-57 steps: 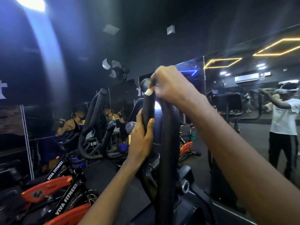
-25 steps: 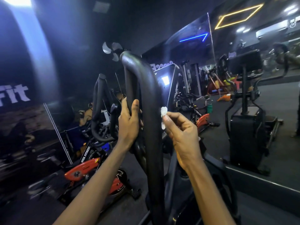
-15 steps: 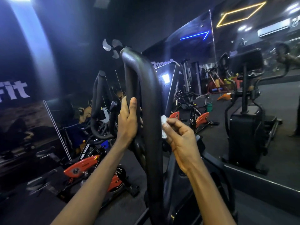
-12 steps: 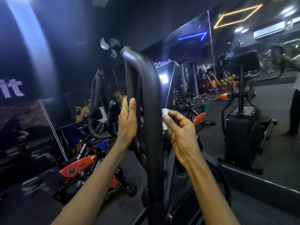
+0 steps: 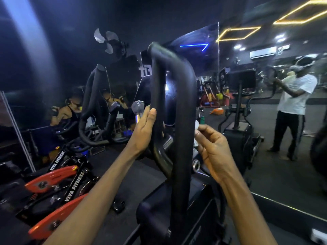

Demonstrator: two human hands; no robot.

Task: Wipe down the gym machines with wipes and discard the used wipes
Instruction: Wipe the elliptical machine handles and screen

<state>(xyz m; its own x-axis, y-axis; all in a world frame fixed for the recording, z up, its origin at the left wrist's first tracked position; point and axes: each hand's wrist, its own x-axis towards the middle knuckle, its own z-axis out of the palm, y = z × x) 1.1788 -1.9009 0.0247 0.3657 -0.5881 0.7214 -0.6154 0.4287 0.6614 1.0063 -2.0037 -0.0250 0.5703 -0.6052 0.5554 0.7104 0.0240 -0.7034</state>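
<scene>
Right hand (image 5: 215, 152): thumb and fingertips pinched a small white wipe (image 5: 196, 125).
Wipe position: pressed against the right side of the near tube of the black looped handlebar (image 5: 184, 121), about mid-height.
Left hand (image 5: 143, 131): fingers straight and laid flat on the loop's far tube, holding nothing.
Low left: orange spin bikes (image 5: 53, 177) marked VIVA FITNESS.
Right: wall mirror (image 5: 283, 174) reflecting a person in a white shirt (image 5: 295, 98).

One left hand (image 5: 143, 131), one right hand (image 5: 214, 152), one white wipe (image 5: 196, 124) at the right fingertips, one black handlebar loop (image 5: 184, 103) between both hands' fingers, two orange bikes (image 5: 53, 177) (image 5: 58, 216) left of them.
</scene>
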